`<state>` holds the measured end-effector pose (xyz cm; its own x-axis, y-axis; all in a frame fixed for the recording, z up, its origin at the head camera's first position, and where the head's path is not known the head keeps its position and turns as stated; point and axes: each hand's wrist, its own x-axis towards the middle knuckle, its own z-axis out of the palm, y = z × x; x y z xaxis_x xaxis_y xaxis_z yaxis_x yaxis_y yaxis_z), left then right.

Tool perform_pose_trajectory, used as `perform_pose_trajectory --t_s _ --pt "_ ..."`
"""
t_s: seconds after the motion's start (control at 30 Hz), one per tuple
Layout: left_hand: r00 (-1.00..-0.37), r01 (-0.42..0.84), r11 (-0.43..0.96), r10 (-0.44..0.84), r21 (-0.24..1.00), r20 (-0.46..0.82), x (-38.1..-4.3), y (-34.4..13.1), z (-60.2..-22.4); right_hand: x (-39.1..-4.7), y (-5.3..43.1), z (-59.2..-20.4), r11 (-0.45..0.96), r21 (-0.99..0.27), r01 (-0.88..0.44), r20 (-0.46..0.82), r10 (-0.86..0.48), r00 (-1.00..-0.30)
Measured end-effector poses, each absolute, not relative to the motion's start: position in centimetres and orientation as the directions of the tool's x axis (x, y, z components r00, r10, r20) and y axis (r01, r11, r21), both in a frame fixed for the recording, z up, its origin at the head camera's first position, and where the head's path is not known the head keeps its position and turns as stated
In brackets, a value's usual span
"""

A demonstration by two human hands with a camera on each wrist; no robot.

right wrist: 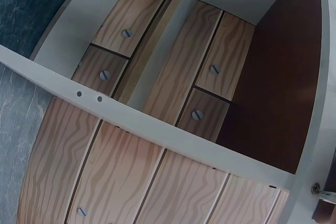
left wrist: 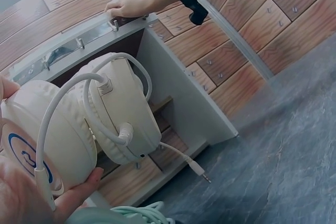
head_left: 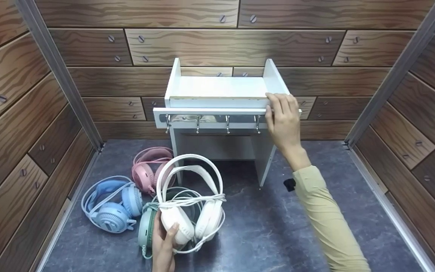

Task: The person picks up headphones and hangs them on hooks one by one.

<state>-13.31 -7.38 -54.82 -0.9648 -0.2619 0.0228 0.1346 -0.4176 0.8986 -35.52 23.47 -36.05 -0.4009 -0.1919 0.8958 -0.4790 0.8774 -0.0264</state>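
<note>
White headphones [head_left: 176, 223], their cable wound across the band, are held up by my left hand [head_left: 162, 247], which grips one ear cup. In the left wrist view, the thumb and fingers lie around that cup, and the plug [left wrist: 198, 169] dangles free. At the back stands a white shelf unit [head_left: 217, 87] with a front rail [head_left: 217, 111] carrying several metal hooks [head_left: 227, 124]. My right hand [head_left: 286, 122] holds the unit's front right corner, fingers over the top edge and thumb by the rail. The right wrist view shows the unit's underside, not the hand.
Left of the white headphones lie pink headphones [head_left: 144, 174] and blue headphones [head_left: 112, 217] on the dark floor [head_left: 263, 234]. Green headphones [head_left: 146, 230] are partly hidden behind my left hand. Wood-patterned walls [head_left: 425, 124] enclose three sides.
</note>
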Motion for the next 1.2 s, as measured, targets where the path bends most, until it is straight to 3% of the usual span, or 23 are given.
perform_pose_trajectory --t_s 1.2 --pt "-0.961 0.139 -0.427 -0.276 0.894 0.017 -13.0 -8.5 -54.5 -35.5 23.4 -36.0 0.873 -0.034 -0.487 0.9 -0.185 -0.395"
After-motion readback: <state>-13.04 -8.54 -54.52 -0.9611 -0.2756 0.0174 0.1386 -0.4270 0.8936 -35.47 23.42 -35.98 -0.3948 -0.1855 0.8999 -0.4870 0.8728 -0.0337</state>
